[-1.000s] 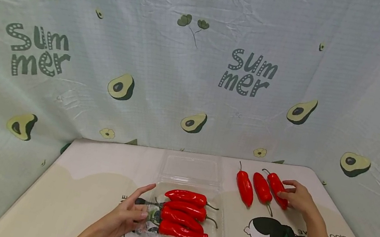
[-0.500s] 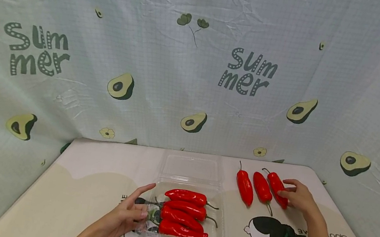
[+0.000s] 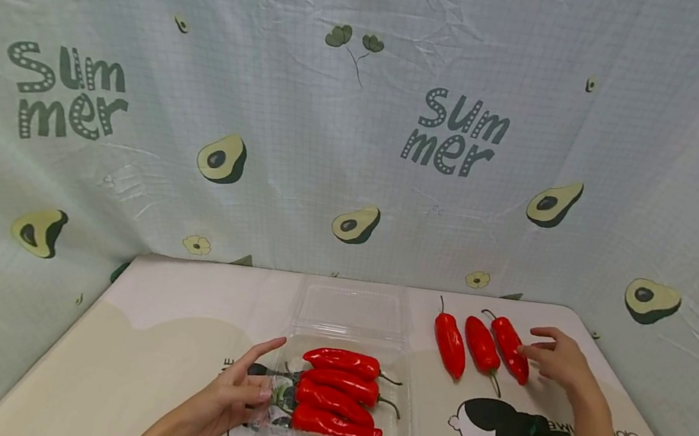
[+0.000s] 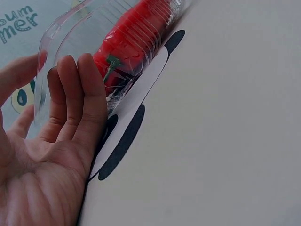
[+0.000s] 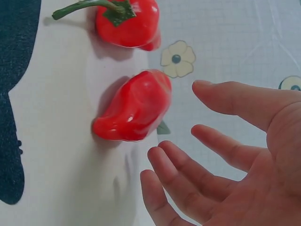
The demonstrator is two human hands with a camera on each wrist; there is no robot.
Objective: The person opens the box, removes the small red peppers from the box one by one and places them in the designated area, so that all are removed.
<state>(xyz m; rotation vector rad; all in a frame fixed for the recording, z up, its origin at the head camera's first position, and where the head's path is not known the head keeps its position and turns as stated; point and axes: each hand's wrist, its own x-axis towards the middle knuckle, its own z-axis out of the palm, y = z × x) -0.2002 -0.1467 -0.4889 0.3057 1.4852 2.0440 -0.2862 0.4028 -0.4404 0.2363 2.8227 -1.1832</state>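
In the head view, a clear plastic box (image 3: pixel 399 427) holds several red chili peppers (image 3: pixel 344 384) lying side by side. My left hand (image 3: pixel 222 399) is at the box's left side, its fingers touching the wall. The left wrist view shows these fingers (image 4: pixel 70 101) fairly straight against the plastic. On the right of the table lie three more red chili peppers. My right hand (image 3: pixel 564 366) is just right of the rightmost pepper (image 3: pixel 509 349). In the right wrist view, the fingers are spread, apart from the nearest pepper (image 5: pixel 136 108).
The box's clear lid (image 3: pixel 351 311) lies folded back behind it. Left and middle peppers (image 3: pixel 450 345) (image 3: pixel 482 344) lie beside the rightmost one. A printed cloth (image 3: pixel 302 125) hangs behind the table (image 3: pixel 160 356), whose cover shows cartoon figures.
My right hand has drawn back slightly to the right, letting go of the rightmost pepper, which stays on the table. The left hand and the box have not moved.
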